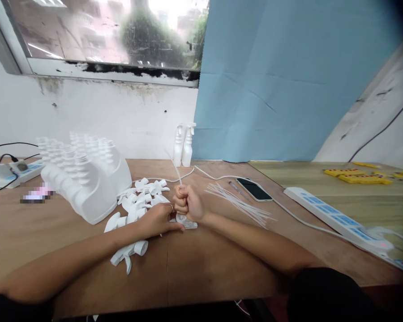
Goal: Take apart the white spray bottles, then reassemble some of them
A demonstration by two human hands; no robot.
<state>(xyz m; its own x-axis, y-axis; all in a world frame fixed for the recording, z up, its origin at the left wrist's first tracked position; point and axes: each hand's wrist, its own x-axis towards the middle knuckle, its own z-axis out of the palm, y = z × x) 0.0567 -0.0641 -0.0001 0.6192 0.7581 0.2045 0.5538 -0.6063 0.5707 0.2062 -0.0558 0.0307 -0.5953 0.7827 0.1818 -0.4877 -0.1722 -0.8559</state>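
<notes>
My right hand [189,203] is closed in a fist around a thin white plastic tube [177,170], which sticks up and leans left above the fist. Just below, my left hand [159,219] is closed at the side of a white trigger spray head [184,222] on the table; its fingers partly hide that piece. The two hands touch. Left of them lies a loose pile of white trigger spray heads [139,201], some under my left forearm. To the right, several loose white tubes [240,203] lie fanned out.
White bottles [94,192] stand packed in rows at the left. Two white spray bottles [187,150] stand by the wall. A phone [254,189], a pen [237,188] and a power strip [336,219] lie to the right. A white cable [218,178] crosses the table behind my hands.
</notes>
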